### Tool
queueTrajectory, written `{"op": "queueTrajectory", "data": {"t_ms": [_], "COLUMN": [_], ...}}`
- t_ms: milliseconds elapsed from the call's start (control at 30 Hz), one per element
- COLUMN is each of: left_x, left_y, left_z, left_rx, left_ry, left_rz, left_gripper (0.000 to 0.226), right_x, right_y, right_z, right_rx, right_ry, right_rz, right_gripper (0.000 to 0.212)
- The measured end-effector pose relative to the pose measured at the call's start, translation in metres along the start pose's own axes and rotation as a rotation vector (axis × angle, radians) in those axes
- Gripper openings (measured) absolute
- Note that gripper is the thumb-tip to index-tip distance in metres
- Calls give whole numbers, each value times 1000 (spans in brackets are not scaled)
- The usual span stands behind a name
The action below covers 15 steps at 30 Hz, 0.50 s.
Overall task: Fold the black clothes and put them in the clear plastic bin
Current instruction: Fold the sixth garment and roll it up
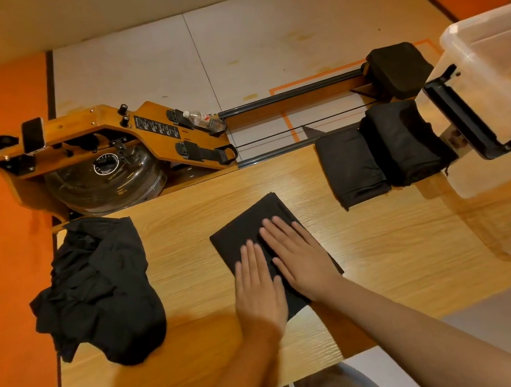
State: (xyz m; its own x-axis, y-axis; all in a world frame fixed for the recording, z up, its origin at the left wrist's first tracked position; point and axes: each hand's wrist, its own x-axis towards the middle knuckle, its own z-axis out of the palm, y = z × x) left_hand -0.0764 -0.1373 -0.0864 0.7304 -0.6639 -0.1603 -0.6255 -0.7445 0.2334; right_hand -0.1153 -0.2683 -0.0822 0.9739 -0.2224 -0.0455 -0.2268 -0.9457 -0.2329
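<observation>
While the left hand [257,290] and right hand [298,260] lie side by side on the folded black garment [245,225] mid-table [388,239], fingers are straight, pressing flat, gripping nothing. Crumpled black pile [102,291] sits at the table's left end. Folded black piece [352,168] touches a thicker folded stack [406,142], both outside the clear plastic bin [496,71], far right.

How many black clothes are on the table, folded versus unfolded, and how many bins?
Folded black garments: 3
Crumpled black heap: 1
Clear plastic bin: 1
Total: 5
</observation>
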Motion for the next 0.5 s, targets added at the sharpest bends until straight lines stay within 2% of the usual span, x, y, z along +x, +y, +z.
{"op": "queueTrajectory", "data": {"t_ms": [67,133,333,433,500], "left_x": [-10,-8,0,-1,-5], "left_y": [5,1,-42,-49,-48], "left_z": [11,7,4,-3,-7], "left_rx": [-39,-25,125,182,182], "left_ry": [-33,-64,-84,-90,-76], "left_rz": [-29,-36,267,336,365], "left_gripper": [64,69,71,71,70], "right_x": [13,16,-19,-39,-50], "right_y": [9,17,2,-10,-12], "right_z": [7,15,26,27,23], "right_rx": [-54,-96,5,0,-32], "right_ry": [-65,-84,15,52,37], "right_rz": [-146,-190,211,245,148], "right_gripper": [53,52,57,58,59]}}
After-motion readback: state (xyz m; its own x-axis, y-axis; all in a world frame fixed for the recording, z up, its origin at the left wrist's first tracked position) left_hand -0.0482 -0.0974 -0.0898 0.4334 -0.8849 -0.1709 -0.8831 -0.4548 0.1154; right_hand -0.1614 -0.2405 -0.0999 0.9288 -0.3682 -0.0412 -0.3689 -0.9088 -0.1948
